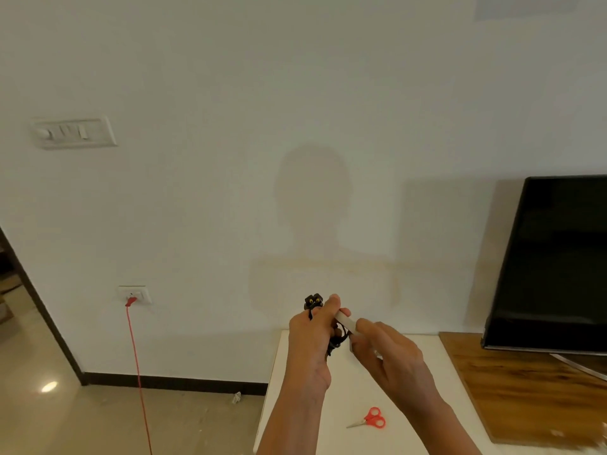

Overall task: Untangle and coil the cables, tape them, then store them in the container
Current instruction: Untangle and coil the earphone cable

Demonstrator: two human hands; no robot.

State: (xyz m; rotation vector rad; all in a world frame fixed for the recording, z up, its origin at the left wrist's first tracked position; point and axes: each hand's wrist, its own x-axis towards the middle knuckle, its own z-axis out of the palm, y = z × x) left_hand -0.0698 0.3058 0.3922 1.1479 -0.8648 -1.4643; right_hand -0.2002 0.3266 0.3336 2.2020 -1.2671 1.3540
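My left hand [312,336] grips a coiled black cable [337,339], and its black plug [313,301] sticks up above my fingers. My right hand [387,353] pinches a strip of white tape [346,322] that runs across to the left thumb, against the cable bundle. Both hands are raised over the far left part of the white table [348,382]. Most of the coil is hidden behind my left palm. No container is in view.
Red-handled scissors [370,418] lie on the table near my right forearm. A wooden board [525,392] carries a dark TV screen [551,264] at the right. A red cord [136,366] hangs from a wall socket [134,295] to the floor at the left.
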